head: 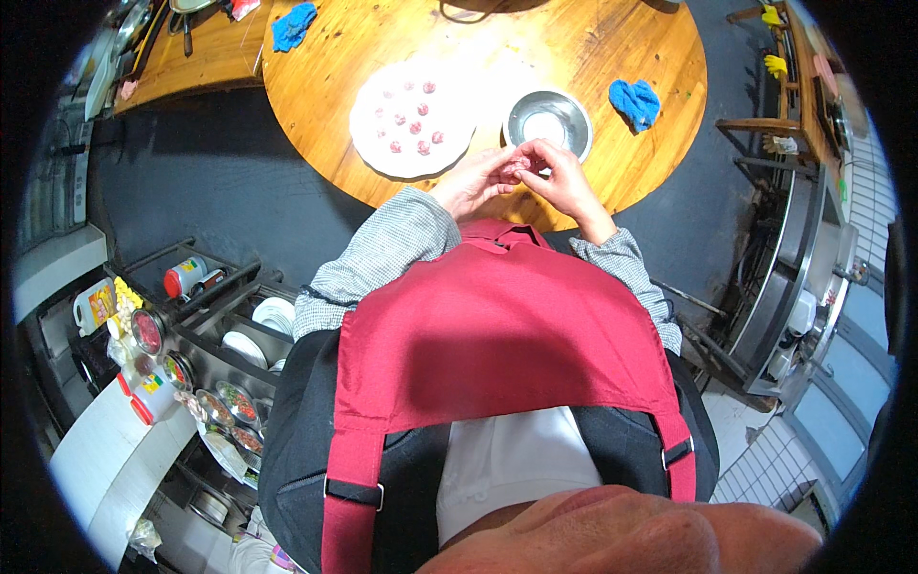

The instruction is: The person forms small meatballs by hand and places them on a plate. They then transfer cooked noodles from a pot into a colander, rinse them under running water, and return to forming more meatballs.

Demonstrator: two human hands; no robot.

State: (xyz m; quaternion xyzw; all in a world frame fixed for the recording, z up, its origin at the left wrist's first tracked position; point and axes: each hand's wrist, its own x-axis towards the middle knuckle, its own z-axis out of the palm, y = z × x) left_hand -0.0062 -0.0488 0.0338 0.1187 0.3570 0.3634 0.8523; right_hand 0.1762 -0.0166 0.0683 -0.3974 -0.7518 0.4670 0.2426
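Note:
Just in front of a steel bowl [513, 129] at the near side of a round wooden table [323, 136], my hands come together. Between their fingers is a lump of pink raw meat [518, 166]. My left hand [475, 181] supports it from the left, palm turned up, while the fingertips of my right hand [556, 176] press on it from the right. Left of the bowl lies a white plate [369, 154] bearing several small, separate meatballs [415, 128]. The inside of the bowl shows a pale glare, so its contents cannot be told.
Blue cloths lie on the table, one at the far left [292, 27], another right of the bowl [635, 105]. A wooden side table [208, 64] stands left. Shelves with white plates [274, 314] and bowls of chopped food [237, 402] are at lower left; a steel counter [785, 287] is right.

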